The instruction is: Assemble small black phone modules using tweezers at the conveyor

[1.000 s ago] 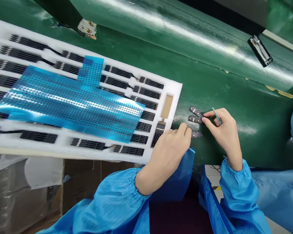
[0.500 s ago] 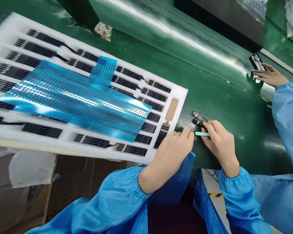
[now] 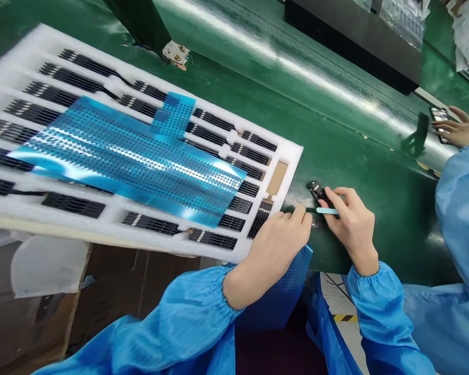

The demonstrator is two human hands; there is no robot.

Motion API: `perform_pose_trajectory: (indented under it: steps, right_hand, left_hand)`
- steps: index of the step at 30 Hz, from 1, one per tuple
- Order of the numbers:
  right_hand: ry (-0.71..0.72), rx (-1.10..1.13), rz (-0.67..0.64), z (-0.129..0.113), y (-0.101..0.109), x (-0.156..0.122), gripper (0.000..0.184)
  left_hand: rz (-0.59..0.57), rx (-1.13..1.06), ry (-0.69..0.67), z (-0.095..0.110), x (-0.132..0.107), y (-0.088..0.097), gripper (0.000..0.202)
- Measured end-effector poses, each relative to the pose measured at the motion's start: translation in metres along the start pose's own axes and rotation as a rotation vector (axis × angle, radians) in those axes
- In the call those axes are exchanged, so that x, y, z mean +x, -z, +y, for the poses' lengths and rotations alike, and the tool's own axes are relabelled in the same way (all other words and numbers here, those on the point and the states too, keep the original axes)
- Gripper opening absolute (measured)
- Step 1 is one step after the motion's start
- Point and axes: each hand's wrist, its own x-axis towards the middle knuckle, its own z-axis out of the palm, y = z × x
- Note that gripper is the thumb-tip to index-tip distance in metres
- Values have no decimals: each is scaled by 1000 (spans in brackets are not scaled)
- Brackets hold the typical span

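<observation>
Black part (image 3: 315,223) half behind left hand (image 3: 277,245)

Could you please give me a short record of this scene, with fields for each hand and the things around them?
Left hand: left hand at the belt's near edge, fingertips beside a tiny dark part; grip unclear.
Right hand: right hand holds pale blue tweezers, index finger on small black parts.
Surface: green belt.
Tray: white foam tray, black strips in slots, blue film lying on it.
Nearby: co-worker's hand, far right.
</observation>
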Motion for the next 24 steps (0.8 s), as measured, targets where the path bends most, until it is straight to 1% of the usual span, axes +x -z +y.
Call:
perform_pose_trajectory:
  steps: [2,4,6,8,10,13,15,17,20,21,22,23,24]
  right_hand:
    - [-51,58,24,0,5,-6,26]
    - [-124,143,20,0,9,-11,26]
    - [-197,229,-4,-3,10,-15,28]
    - [-257,272,-43,-7,8,-15,36]
    - [-291,264,-105,-11,4,-12,40]
    - [-298,209,-187,-15,-3,-5,28]
    - [-296,176,-208,-16,-6,-2,22]
    - [-302,178,-198,-14,-4,-2,25]
    - [-350,310,-80,-12,11,-9,42]
    - [-372,398,-38,-12,19,-14,46]
    - [-388,507,-18,-13,28,-18,47]
    - [-394,632,-39,-14,36,-24,45]
    - [-386,760,-95,-17,44,-29,42]
  left_hand:
    - [-2,0,0,0,0,1,23]
    - [-3,-7,-1,-1,0,1,20]
    - [-2,-21,-5,-1,-1,1,17]
    - [0,-35,-16,-2,-2,2,15]
    - [13,-35,-30,-3,-4,3,11]
    - [44,-23,-42,-4,-10,4,7]
    - [67,-58,-39,-6,-14,5,8]
    - [110,-143,-22,-8,-18,5,11]
    - [217,-307,17,-11,-22,7,13]
    - [246,-363,26,-12,-22,9,12]
    - [271,-417,39,-13,-22,10,11]
    - [292,-465,54,-13,-22,12,9]
    - [310,-503,71,-12,-21,14,8]
